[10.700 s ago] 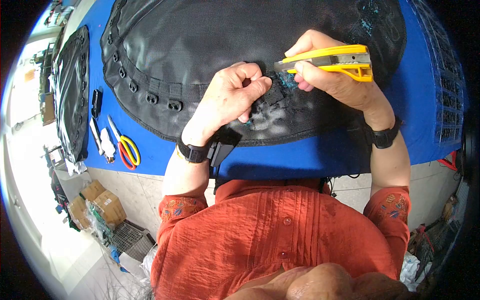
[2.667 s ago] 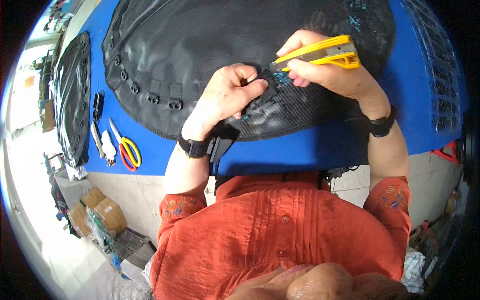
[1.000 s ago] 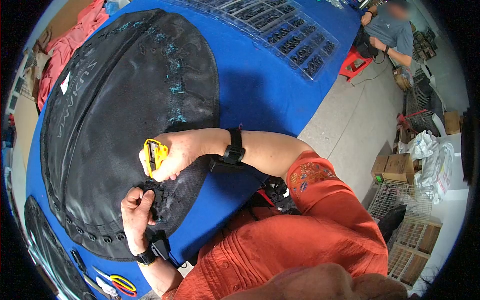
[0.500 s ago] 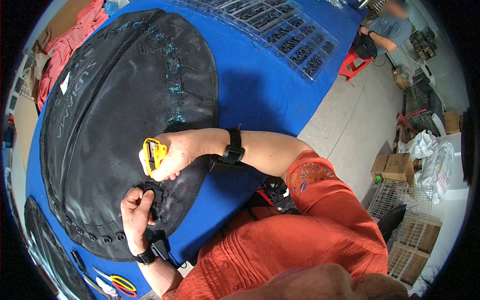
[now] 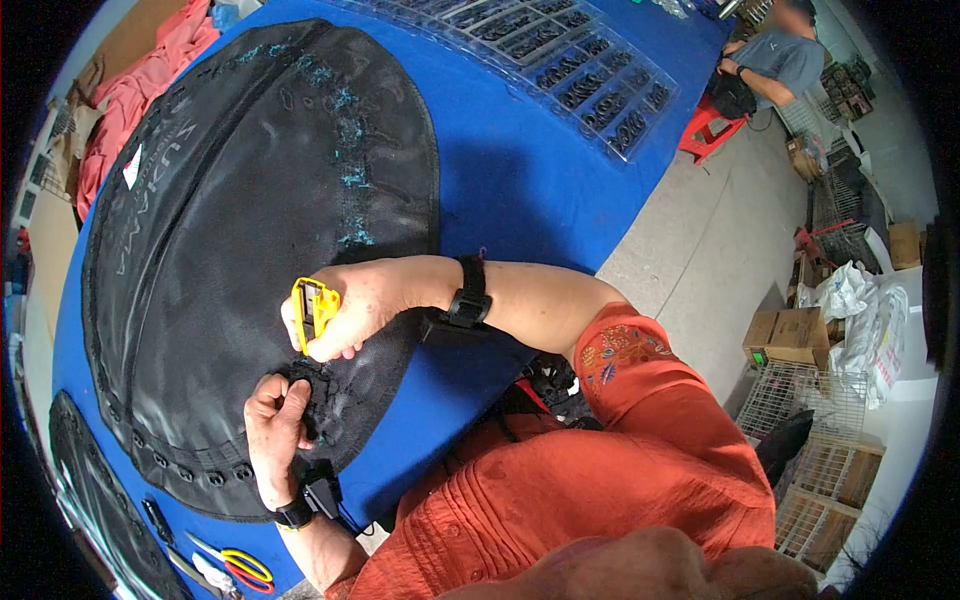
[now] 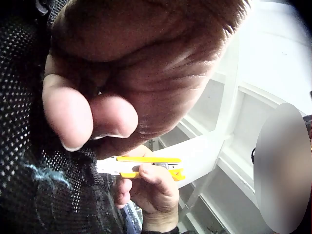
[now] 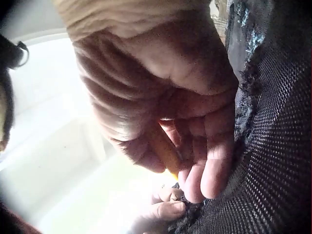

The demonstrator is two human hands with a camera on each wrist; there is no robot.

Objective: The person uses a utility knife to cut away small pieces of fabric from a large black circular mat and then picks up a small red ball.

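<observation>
A large round black mesh mat [image 5: 230, 230] with teal thread marks lies on the blue table [image 5: 520, 170]. My right hand [image 5: 345, 310] grips a yellow utility knife [image 5: 312, 312] with its tip down at the mat's near edge; in the left wrist view the knife [image 6: 146, 166] sits in that hand. My left hand [image 5: 275, 420] pinches a small black patch [image 5: 305, 390] at the mat's rim, just below the knife. In the right wrist view the fingers [image 7: 204, 161] curl round the knife handle against the mesh [image 7: 273, 161].
Clear trays of black parts [image 5: 580, 70] lie at the table's far side. Yellow-handled scissors [image 5: 240, 562] rest at the lower left, beside a second mat [image 5: 80, 480]. A seated person [image 5: 775, 55], wire crates [image 5: 810, 440] and boxes [image 5: 790, 335] are to the right.
Since 2.7 s ago the head view has swung round to the right. Over the last second both hands stay at the mat's edge, the knife shifting only slightly.
</observation>
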